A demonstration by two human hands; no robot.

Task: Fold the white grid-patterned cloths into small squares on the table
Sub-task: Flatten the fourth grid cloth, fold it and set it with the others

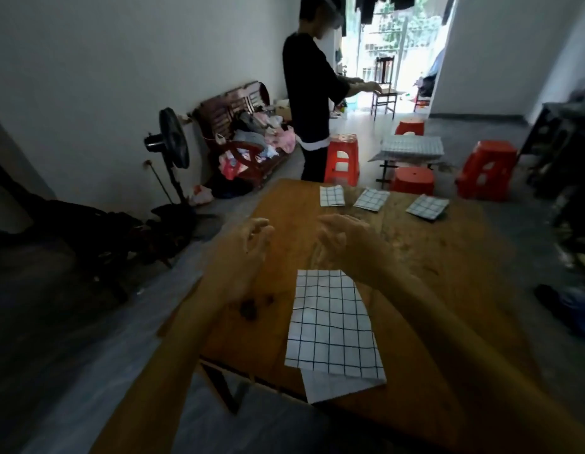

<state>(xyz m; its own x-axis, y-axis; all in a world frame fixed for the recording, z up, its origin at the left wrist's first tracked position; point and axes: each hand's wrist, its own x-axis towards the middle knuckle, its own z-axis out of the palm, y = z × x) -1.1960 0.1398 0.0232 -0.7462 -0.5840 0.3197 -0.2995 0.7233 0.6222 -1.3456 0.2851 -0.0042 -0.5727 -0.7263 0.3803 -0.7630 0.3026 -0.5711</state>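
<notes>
A white grid-patterned cloth [332, 326], folded into a long rectangle, lies on the wooden table [448, 257] near its front edge, one corner hanging over. Three small folded grid cloths sit along the far edge: one at the left [332, 195], one in the middle [371, 199], one at the right [427, 206]. My left hand [252, 244] hovers above the table left of the big cloth's far end, fingers curled and apart, holding nothing. My right hand [342, 239] hovers just beyond that far end, fingers spread, empty.
A person in black [312, 103] stands beyond the table's far left corner. Red plastic stools [342, 158] and a small table with a grid cloth [412, 147] stand behind. A fan [173, 142] and a cluttered bench [248, 139] line the left wall.
</notes>
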